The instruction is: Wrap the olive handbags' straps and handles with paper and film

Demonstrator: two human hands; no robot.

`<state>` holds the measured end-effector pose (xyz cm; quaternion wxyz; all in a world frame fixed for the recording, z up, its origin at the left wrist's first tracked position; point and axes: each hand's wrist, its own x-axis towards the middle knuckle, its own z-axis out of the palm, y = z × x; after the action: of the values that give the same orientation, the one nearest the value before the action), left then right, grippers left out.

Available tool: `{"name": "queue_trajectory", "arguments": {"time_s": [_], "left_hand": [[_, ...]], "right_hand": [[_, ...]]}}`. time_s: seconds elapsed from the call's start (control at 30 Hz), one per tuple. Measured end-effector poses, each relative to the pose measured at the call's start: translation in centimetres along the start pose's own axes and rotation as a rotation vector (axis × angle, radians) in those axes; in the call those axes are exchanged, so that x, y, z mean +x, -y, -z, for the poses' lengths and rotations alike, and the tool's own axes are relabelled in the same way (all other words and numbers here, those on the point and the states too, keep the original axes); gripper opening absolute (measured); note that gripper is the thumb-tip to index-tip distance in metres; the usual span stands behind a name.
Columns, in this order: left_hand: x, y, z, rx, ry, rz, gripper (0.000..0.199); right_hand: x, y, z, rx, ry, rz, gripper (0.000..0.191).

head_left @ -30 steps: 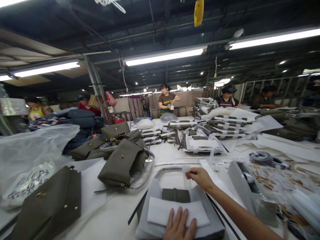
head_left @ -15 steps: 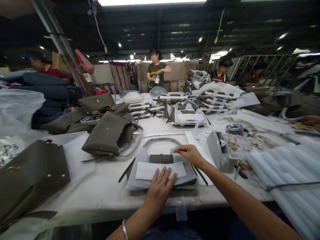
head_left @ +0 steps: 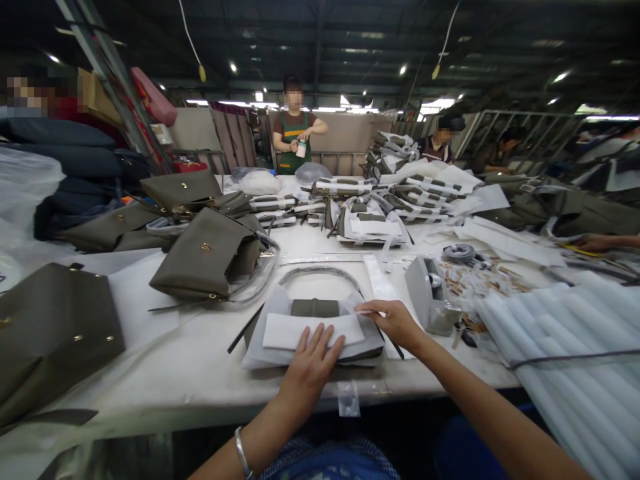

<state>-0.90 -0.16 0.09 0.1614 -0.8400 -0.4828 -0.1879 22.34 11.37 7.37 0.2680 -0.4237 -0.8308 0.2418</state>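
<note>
A bag wrapped in translucent sheet [head_left: 255, 347] lies flat at the table's front edge, its handle [head_left: 320, 271] looped away from me. Across it rests a white foam strip [head_left: 285, 331], below an uncovered olive part [head_left: 314, 307]. My left hand [head_left: 313, 357] lies on the strip with fingers spread, holding nothing. At the bag's right upper corner my right hand [head_left: 390, 319] is pinched, thumb and fingertips together; what is between them is too small to make out.
Olive bags [head_left: 210, 257] lie to the left. A grey tape dispenser [head_left: 425, 293] stands right of the wrapped bag, beside foam rolls [head_left: 575, 340]. Wrapped bags [head_left: 373, 223] are piled behind. A person [head_left: 295, 130] stands across the table, holding a cup.
The view has turned slightly, shifting most things left and up. My right hand has moved a little right and down relative to the bag; my left hand stays on the strip.
</note>
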Motion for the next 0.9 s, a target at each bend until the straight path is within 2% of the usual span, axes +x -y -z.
{"name": "queue_trajectory", "arguments": {"time_s": [0.17,0.3,0.57,0.77,0.9], "left_hand": [[-0.1,-0.3,-0.3,0.003,-0.027,0.028,0.046],[-0.1,-0.4,-0.3,-0.014,-0.008,0.041,0.047],[0.0,-0.5,0.1,-0.059,0.012,0.062,0.051],[0.0,-0.8,1.0,-0.068,0.049,0.082,0.067],[-0.2,-0.9,1.2,-0.069,0.037,0.044,0.061]], "right_hand": [[-2.3,0.6,-1.2,-0.158,0.004,0.270,0.041],[-3.6,1.1,-1.4,-0.267,-0.009,0.389,0.041],[-5.1,2.9,-1.9,-0.387,-0.016,0.461,0.038],[-7.2,3.2,-4.1,-0.423,-0.072,0.454,0.036],[-8.9,3.4,-5.0,-0.402,-0.132,0.438,0.038]]}}
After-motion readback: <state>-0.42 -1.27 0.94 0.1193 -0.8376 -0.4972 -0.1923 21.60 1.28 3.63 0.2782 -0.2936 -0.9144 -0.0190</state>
